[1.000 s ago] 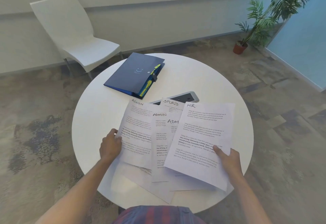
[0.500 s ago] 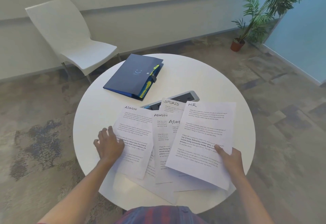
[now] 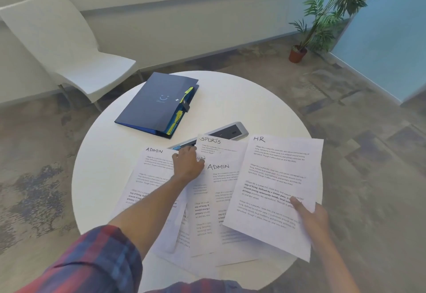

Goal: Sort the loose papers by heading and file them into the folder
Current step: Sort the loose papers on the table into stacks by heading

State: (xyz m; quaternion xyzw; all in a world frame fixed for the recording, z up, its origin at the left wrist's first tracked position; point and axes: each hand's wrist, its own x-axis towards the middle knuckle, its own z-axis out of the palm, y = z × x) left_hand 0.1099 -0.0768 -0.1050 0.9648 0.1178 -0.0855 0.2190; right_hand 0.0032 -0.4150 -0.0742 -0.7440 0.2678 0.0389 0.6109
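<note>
I see a round white desk [image 3: 110, 154] carrying everything. A closed navy folder [image 3: 154, 103] with yellow-green index tabs lies toward the far edge, well apart from both hands. The loose papers [image 3: 219, 200] lie fanned and overlapping across the near half of the desk, partly covering a grey power unit [image 3: 230, 130] near the centre. Headings I can read: an ADMIN sheet [image 3: 152, 173] at the left of the fan, a SPORTS sheet [image 3: 216, 146] behind, a second ADMIN sheet [image 3: 224, 189] in the middle, and an HR sheet [image 3: 276, 177] on top at the right.

The right hand [image 3: 311, 216] pinches the HR sheet at its near right edge, thumb on top. The left hand [image 3: 187, 162] rests, fingers curled, over the top edge of a half-hidden sheet between the two ADMIN headings; I cannot tell whether it grips that sheet.

Handling, as I judge it: single sheets are light, limp and slide easily over each other. Take hold at a free edge or corner, and support the folder's spine when filing.
</note>
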